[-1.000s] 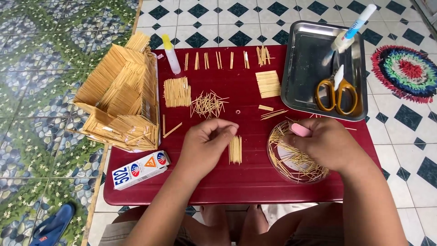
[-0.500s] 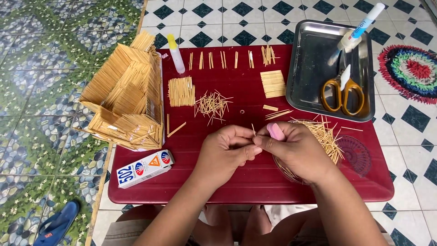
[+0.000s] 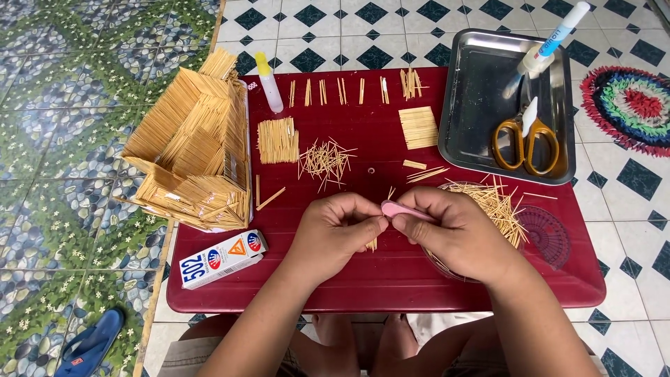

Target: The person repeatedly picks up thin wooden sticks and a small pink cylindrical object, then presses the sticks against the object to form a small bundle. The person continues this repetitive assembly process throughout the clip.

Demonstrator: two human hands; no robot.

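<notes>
**Head view: pink tool pinched over a red worktop**

Head view, looking straight down. Small pink tool (image 3: 401, 209), slim and rounded, held between both hands just above the middle of the red worktop (image 3: 377, 279). Left hand (image 3: 335, 234) with a pinching grip at the tool's left tip; right hand (image 3: 457, 234) clenched around its other end. Thin sticks (image 3: 372, 244) poking out beneath the left fingers.

Near the front left corner, lying flat: a white rectangular glue box (image 3: 222, 257) with blue, red and orange marks. At the back, a small white bottle (image 3: 267, 84) with a yellow cap.

Back right, a steel tray (image 3: 474, 91) holding orange-handled scissors (image 3: 525, 139) and a white and blue tube (image 3: 551, 40). Beside the right hand, a round clear dish (image 3: 488, 202) heaped with toothpicks. On the left, a stick-built house (image 3: 192, 143).
</notes>
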